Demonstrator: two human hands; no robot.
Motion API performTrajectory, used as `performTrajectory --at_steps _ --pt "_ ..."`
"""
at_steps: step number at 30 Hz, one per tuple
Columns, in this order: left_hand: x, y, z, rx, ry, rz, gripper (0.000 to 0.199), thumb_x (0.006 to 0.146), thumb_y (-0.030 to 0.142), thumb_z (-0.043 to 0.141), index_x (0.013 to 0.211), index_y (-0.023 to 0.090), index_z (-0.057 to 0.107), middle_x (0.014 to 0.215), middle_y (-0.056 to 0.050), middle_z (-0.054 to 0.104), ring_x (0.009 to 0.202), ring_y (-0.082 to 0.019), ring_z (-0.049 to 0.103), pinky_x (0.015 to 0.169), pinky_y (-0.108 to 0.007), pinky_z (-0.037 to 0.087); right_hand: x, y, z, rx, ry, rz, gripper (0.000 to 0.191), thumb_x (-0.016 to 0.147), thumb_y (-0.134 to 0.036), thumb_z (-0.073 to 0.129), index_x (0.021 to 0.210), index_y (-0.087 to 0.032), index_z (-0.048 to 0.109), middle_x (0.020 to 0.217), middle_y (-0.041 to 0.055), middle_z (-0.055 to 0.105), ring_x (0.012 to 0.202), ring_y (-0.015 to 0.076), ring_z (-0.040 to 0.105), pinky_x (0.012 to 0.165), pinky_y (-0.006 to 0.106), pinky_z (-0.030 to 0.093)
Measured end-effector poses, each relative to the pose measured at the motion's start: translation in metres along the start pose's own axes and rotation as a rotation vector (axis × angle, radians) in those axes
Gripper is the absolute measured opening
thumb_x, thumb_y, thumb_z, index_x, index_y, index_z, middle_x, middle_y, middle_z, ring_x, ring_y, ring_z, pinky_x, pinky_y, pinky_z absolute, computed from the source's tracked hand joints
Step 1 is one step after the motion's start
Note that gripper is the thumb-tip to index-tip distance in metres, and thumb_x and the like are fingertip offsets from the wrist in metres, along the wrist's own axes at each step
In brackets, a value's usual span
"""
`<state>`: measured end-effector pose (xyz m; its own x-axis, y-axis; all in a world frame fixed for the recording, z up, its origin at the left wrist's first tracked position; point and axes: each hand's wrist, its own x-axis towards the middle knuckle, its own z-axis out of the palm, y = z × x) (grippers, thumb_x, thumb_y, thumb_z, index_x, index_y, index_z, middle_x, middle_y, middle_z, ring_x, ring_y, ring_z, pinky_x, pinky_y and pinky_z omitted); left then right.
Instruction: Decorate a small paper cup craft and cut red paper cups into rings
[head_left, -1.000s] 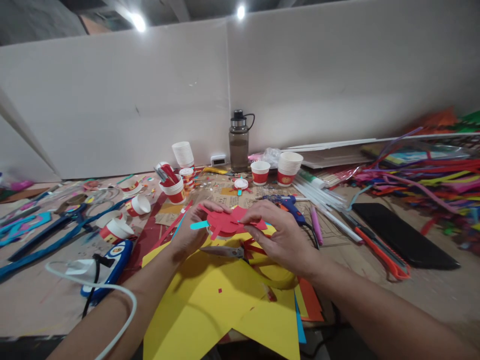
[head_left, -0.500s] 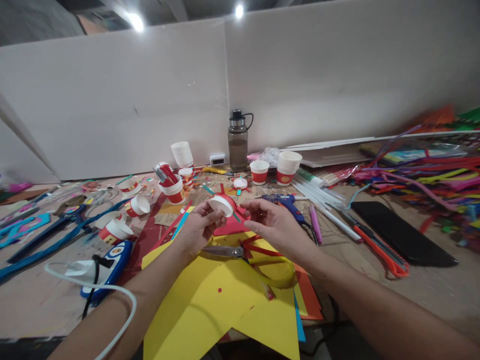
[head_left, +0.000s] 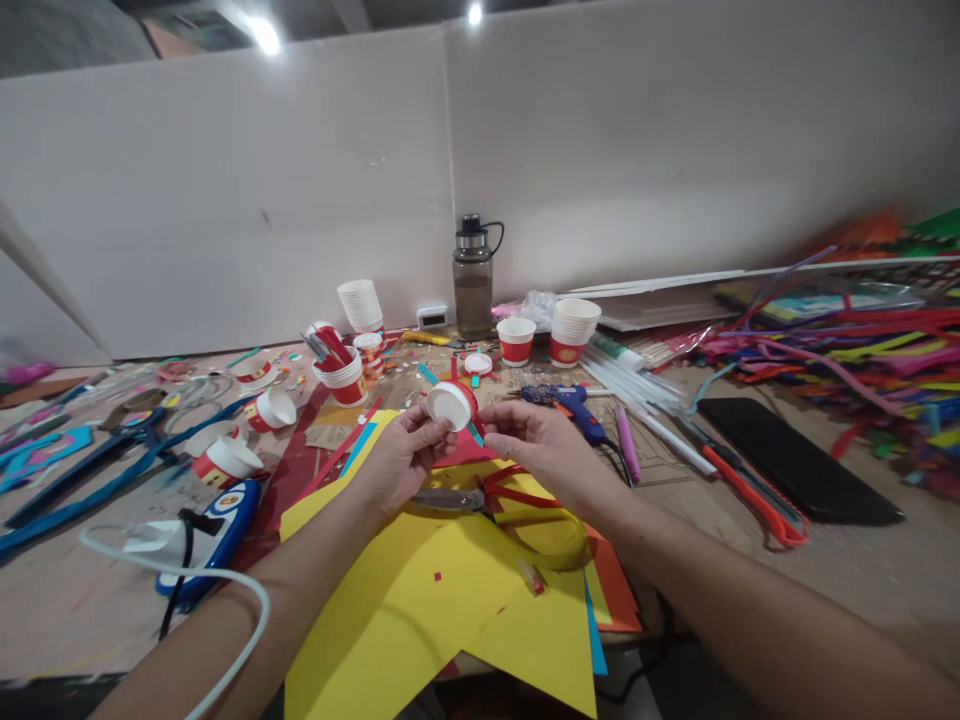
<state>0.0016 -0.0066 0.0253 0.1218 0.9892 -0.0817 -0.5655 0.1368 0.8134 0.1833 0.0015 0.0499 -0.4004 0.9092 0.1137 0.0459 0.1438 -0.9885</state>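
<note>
Red-and-white round piece (head_left: 451, 406) in left fingers (head_left: 430, 434), slim tools (head_left: 327, 346) in stacked cups (head_left: 345, 387).

Bare forearms (head_left: 304, 565), bare fingers (head_left: 514, 412)

Red-and-white cup piece (head_left: 451, 405), yellow paper (head_left: 397, 600)

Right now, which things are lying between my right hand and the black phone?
In the head view, going from the right hand to the black phone: the blue glue gun, pink stick, white sticks and orange-handled tool.
</note>
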Motion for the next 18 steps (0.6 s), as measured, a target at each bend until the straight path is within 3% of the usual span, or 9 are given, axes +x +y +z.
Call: performTrajectory --at_steps 12,18 --pt "-0.0010 -0.0006 0.0025 0.020 -0.005 -0.001 0.027 0.061 0.016 0.079 0.082 0.011 0.063 0.067 0.000 0.060 0.057 -0.006 0.056 0.057 -0.016 0.049 0.0007 0.0034 0.0014 0.018 -0.005 -0.010 0.020 0.073 -0.023 0.064 0.092 -0.017 0.066 0.088 0.0021 0.069 0.077 0.0128 0.061 0.073 0.028 0.048" --pt "0.0003 -0.0036 -0.0033 0.042 -0.034 0.044 0.024 0.060 0.014 0.078 0.079 0.013 0.062 0.070 0.000 0.064 0.060 -0.008 0.059 0.059 -0.019 0.050 -0.0026 -0.0012 0.0012 -0.100 0.022 -0.035 0.019 0.077 -0.024 0.060 0.093 -0.016 0.065 0.087 0.0040 0.070 0.076 0.0144 0.063 0.071 0.029 0.049"
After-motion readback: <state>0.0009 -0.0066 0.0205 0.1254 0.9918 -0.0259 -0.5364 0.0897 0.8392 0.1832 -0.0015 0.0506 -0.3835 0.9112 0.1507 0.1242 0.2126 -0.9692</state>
